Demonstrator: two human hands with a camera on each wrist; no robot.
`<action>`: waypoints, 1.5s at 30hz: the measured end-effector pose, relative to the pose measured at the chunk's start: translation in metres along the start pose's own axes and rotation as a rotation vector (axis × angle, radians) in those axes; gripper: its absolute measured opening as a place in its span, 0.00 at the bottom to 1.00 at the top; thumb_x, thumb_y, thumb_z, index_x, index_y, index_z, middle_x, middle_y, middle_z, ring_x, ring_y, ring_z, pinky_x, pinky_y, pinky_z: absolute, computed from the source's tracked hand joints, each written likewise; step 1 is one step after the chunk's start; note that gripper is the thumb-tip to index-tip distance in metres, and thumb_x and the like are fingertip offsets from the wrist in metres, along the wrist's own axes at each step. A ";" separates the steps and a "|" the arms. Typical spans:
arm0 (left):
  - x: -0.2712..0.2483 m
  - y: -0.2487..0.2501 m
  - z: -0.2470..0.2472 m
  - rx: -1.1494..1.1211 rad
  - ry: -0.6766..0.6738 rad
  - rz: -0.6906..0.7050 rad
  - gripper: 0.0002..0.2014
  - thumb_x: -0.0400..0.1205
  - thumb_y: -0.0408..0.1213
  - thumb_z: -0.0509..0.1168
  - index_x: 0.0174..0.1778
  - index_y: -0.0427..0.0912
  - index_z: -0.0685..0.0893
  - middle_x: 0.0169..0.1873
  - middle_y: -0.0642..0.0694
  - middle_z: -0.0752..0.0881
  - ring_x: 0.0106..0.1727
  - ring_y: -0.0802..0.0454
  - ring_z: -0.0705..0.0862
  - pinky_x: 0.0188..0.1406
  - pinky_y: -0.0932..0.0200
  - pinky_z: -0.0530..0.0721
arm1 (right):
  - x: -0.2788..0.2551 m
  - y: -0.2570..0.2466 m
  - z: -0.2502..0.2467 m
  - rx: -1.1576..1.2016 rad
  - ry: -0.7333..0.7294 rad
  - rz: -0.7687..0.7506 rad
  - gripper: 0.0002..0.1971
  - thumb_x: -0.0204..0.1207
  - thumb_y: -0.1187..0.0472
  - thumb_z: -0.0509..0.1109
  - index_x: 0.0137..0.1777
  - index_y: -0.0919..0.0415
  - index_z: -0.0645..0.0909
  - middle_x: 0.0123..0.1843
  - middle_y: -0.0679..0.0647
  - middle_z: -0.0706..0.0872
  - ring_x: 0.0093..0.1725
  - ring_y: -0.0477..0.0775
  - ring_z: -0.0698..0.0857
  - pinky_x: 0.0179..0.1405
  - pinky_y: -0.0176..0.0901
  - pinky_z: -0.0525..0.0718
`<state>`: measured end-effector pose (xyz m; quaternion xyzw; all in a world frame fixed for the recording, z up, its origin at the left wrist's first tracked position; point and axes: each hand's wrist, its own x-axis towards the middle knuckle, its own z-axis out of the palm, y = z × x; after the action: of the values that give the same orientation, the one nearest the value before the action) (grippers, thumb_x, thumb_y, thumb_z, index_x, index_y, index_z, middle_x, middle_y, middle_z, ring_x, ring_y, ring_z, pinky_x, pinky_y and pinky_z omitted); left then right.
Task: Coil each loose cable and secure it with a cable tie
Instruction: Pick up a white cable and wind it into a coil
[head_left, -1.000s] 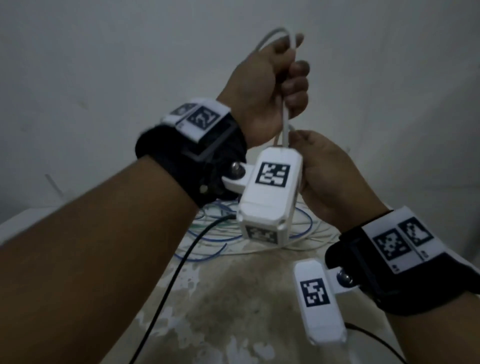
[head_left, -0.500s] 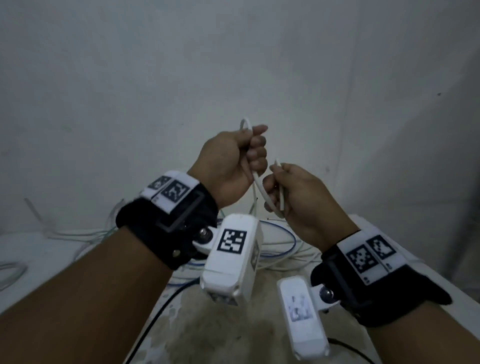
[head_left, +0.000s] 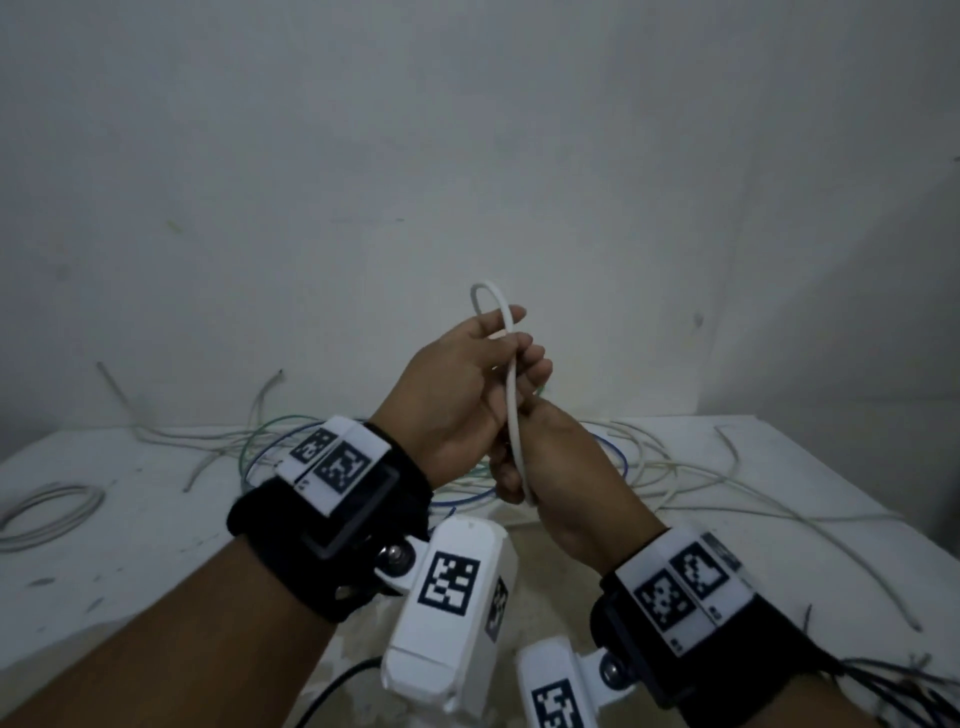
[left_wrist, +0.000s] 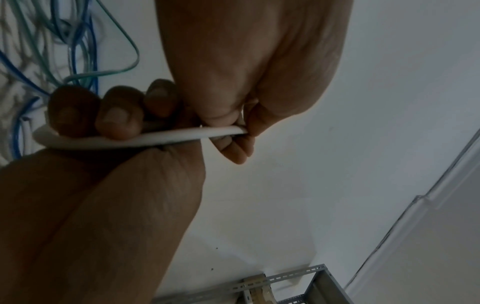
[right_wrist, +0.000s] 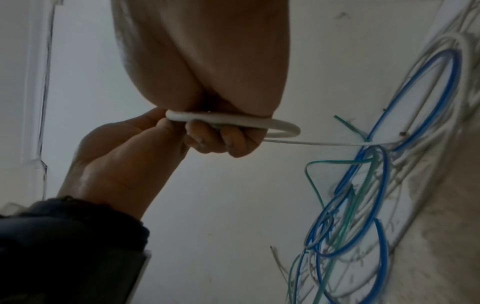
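We are looking down at two forearms held out over a white table (head_left: 130, 545), each wrist wearing a black band with square black-and-white markers and a white camera unit hanging beneath it. Just beyond the bands, the two hands are meeting in the air above the table, close together and touching.

Our right hand (head_left: 558, 467) is sitting lower, its fingers curling around the bottom stretch of a thick white cable (head_left: 511, 395) and gripping it. Our left hand (head_left: 457, 395) is sitting just above it, its fingers and thumb wrapping around the same cable higher up. The cable is running upright between the two hands and is bending into a small rounded loop that is sticking out above the left thumb. From the right wrist view, a thinner white strand is trailing away from the held loop toward the wires on the table.

Farther back, a loose tangle of wires (head_left: 639, 467) is lying across the table, white, blue and green strands crossing over one another, reaching to the wall. Off to the far left, a separate white coil (head_left: 49, 512) is lying flat on the table, well apart from the tangle. Behind everything, a plain pale wall (head_left: 467, 130) is filling the background.
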<state>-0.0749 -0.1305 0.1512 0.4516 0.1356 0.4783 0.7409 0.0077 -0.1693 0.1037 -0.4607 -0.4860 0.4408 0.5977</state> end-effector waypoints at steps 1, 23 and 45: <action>0.000 0.000 -0.004 0.052 0.000 0.017 0.12 0.85 0.22 0.54 0.61 0.31 0.76 0.35 0.41 0.78 0.35 0.51 0.80 0.39 0.63 0.88 | -0.001 0.002 0.000 0.027 -0.007 0.025 0.16 0.85 0.61 0.54 0.33 0.59 0.67 0.24 0.53 0.66 0.22 0.49 0.60 0.24 0.43 0.57; -0.008 -0.006 -0.034 0.668 0.037 0.198 0.13 0.79 0.27 0.67 0.60 0.40 0.84 0.36 0.39 0.83 0.39 0.61 0.87 0.36 0.71 0.83 | -0.011 0.023 -0.011 0.081 -0.121 -0.007 0.12 0.86 0.63 0.55 0.50 0.66 0.80 0.28 0.53 0.80 0.21 0.49 0.75 0.25 0.43 0.78; 0.011 -0.006 -0.037 0.810 0.139 0.396 0.15 0.77 0.37 0.73 0.42 0.27 0.78 0.33 0.36 0.78 0.36 0.49 0.75 0.39 0.53 0.79 | -0.029 0.000 -0.026 0.119 -0.121 0.017 0.15 0.85 0.60 0.52 0.45 0.68 0.77 0.23 0.51 0.71 0.20 0.47 0.63 0.21 0.39 0.64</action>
<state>-0.0896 -0.1018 0.1286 0.6888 0.2722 0.5485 0.3880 0.0289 -0.2005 0.0958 -0.4012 -0.4902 0.5010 0.5897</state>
